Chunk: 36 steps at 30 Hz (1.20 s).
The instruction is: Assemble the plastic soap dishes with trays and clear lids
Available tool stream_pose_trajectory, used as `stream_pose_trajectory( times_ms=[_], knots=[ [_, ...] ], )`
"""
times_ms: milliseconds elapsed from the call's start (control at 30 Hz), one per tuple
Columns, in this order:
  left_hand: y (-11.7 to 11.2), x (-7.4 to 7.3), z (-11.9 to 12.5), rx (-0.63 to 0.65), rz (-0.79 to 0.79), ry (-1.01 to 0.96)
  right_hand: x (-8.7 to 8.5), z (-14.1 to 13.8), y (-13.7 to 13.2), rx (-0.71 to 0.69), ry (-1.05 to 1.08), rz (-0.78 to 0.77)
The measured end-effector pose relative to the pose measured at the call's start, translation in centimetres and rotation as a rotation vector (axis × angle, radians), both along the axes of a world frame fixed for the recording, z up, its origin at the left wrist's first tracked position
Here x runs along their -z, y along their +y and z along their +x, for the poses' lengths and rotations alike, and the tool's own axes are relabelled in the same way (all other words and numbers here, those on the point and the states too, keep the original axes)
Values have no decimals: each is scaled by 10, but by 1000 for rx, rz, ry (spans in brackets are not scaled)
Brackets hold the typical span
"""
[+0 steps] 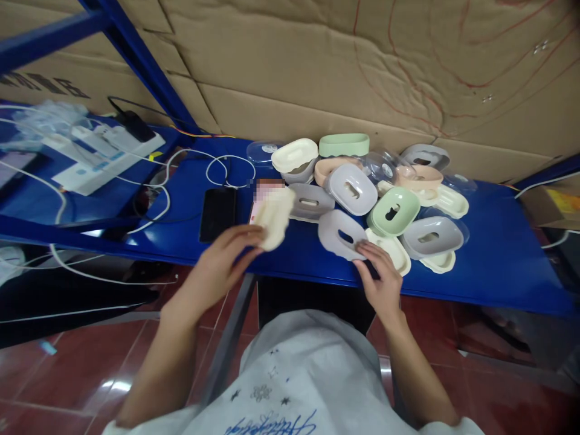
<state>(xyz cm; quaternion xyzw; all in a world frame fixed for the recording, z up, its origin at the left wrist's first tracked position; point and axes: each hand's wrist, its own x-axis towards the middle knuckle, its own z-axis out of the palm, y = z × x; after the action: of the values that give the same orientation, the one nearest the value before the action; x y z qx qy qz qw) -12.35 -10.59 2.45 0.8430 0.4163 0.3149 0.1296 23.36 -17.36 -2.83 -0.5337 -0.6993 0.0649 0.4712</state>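
Between the fingers and thumb of my left hand (pixel 233 251) is a cream plastic piece with a wavy edge (pixel 275 219), raised over the blue table. My right hand (pixel 379 275) pinches the near edge of a grey oval plastic shell (pixel 333 232) with a slot in it. A cream tray (pixel 399 257) lies just behind the right fingers. Close by are a green shell (pixel 395 211), a grey shell (pixel 352 189) and another grey shell (pixel 432 237), the last resting partly on a cream piece.
A black phone (pixel 218 214) lies left of my left hand, and a partly covered pink screen (pixel 259 196) sits behind the cream piece. White cables run to a power strip (pixel 109 160). Clear plastic covers (pixel 385 168) and more shells stand against the cardboard (pixel 290 72).
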Motion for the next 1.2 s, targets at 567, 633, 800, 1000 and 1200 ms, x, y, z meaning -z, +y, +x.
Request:
stream_pose_trajectory(
  times_ms=[567,633,800,1000,1200],
  knots=[
    [-43,54,54,18,-178,-31,-13,2,5,-279,-154,-52],
    [-45,55,54,15,-204,-58,-12,-4,7,-316,-183,-60],
    [-43,58,51,12,-77,-27,-8,-24,11,-391,-326,-72],
    [-35,58,48,51,64,-25,-9,-28,5,-349,-453,-83],
    [-38,61,47,37,55,-12,-5,20,-23,6,-457,-104]
  ],
)
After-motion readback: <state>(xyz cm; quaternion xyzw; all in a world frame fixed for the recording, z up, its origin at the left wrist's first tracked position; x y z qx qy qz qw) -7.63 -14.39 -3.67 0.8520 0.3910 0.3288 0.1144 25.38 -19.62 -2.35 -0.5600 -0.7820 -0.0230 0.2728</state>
